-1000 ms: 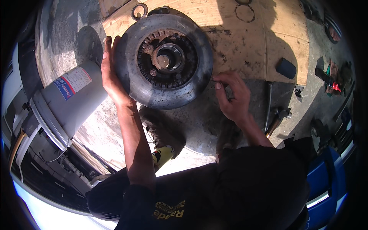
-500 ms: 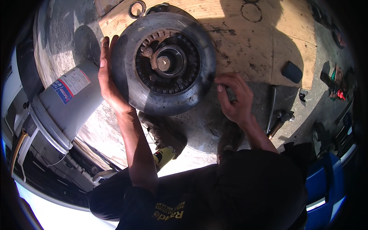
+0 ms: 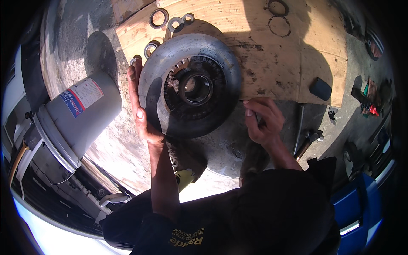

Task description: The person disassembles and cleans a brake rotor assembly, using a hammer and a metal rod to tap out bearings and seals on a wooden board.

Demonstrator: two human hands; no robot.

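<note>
A worn steel brake disc (image 3: 155, 100) with a dark, greasy hub (image 3: 208, 88) at its middle lies below me, overlapping the cardboard's near edge. My left hand (image 3: 143, 123) is along the disc's left rim, palm inward, fingers stretched out. At the right rim is my right hand (image 3: 267, 121), fingers curled and thumb close under them; whether something small is pinched there cannot be made out. Beyond the disc lie a black-edged ring (image 3: 150, 18), a flat washer (image 3: 170, 24), a large hex nut (image 3: 184, 18) and a bearing (image 3: 147, 51). The disc partly covers the bearing.
Stained cardboard (image 3: 272, 63) covers the floor ahead, with a dark ring (image 3: 285, 7), a thin gasket ring (image 3: 270, 26) and a black block (image 3: 321, 89) on it. A grey bucket (image 3: 100, 106) stands left. A hammer (image 3: 307, 145) and a metal bar (image 3: 300, 127) lie right.
The disc looks smaller and sits lower in view, uncovering the washer, nut and bearing. My left hand has shifted down and right with its rim. My right hand has barely moved.
</note>
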